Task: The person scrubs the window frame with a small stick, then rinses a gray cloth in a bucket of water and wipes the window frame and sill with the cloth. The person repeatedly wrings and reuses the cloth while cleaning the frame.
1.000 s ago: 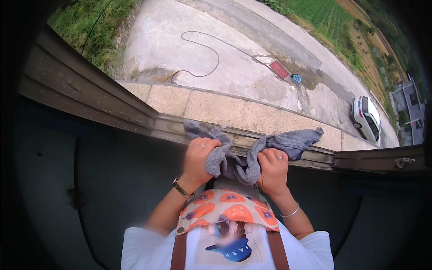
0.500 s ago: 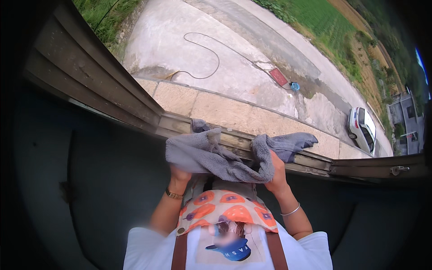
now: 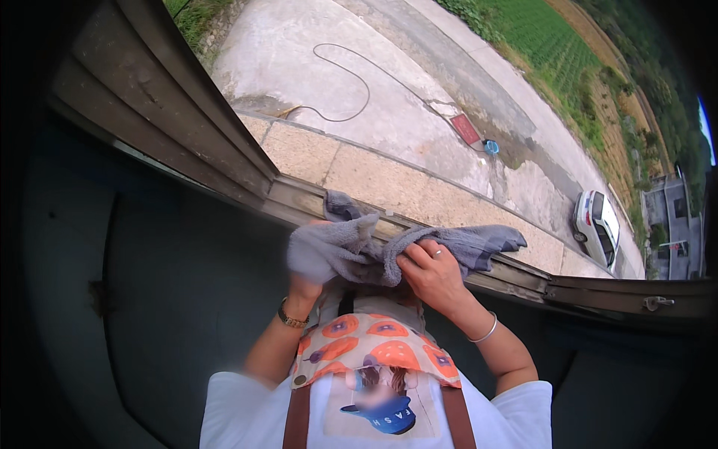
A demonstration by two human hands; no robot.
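A grey, fluffy towel [image 3: 340, 251] lies bunched along the metal window track [image 3: 516, 271], one end trailing over the sill to the right. My right hand [image 3: 436, 278], a ring on one finger, is closed on the towel's middle from above. At the towel's left part is my left hand [image 3: 305, 288]; cloth drapes over most of its fingers, and it grips the towel from below. A short towel end pokes out over the track at the far left.
A brown window frame [image 3: 176, 105] rises on the left; a latch [image 3: 658, 302] sits on the right part. Beyond the stone ledge [image 3: 359, 166] are a concrete yard, a hose [image 3: 366, 86], a red mat [image 3: 465, 129], a blue bucket [image 3: 491, 147] and a white car [image 3: 596, 224].
My right hand has moved left and over the towel, now gripping its middle from above. The towel's middle has been drawn up and bunched on the track; my left hand has shifted slightly right.
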